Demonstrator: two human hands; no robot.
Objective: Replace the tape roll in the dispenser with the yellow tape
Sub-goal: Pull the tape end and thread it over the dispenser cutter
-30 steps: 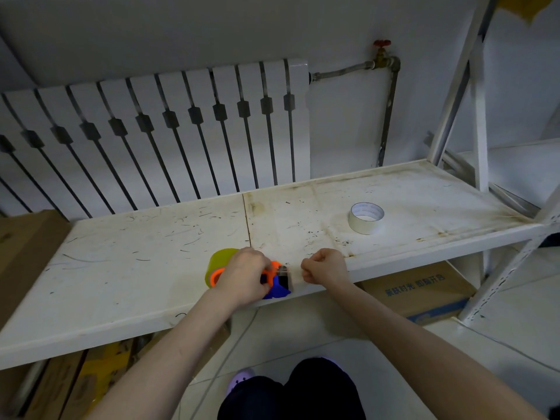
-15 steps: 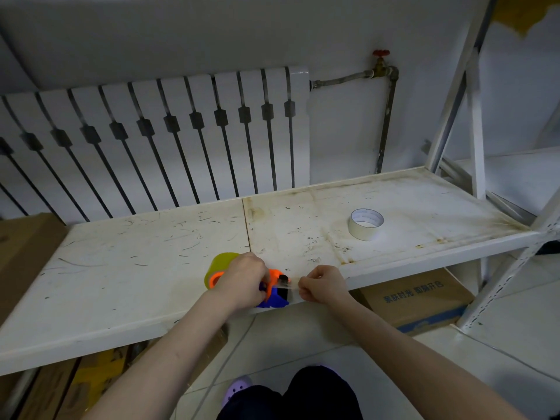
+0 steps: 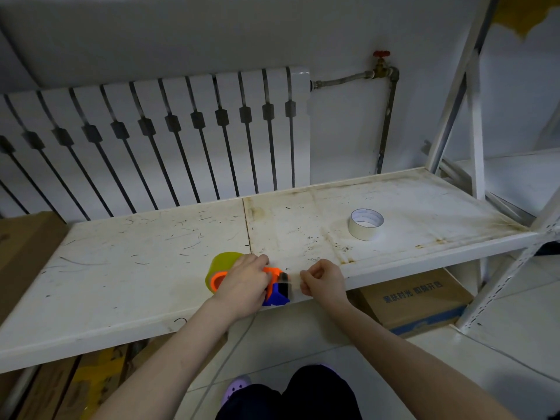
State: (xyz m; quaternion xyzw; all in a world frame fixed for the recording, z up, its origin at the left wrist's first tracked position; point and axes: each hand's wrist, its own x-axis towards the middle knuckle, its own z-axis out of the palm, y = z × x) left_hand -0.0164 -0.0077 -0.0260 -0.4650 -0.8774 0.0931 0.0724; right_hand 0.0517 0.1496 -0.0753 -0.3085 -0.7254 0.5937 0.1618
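Colours on a scuffed white shelf, with tape rolls and a tape dispenser.

The shelf is white, marked with dark scratches and brownish rust stains. The yellow tape is translucent yellow-green on an orange hub. The dispenser is orange above and blue below, with a black part at its front. A second tape roll is off-white. The radiator is white with dark slits. The valve handle is red. A cardboard box is tan with blue print.
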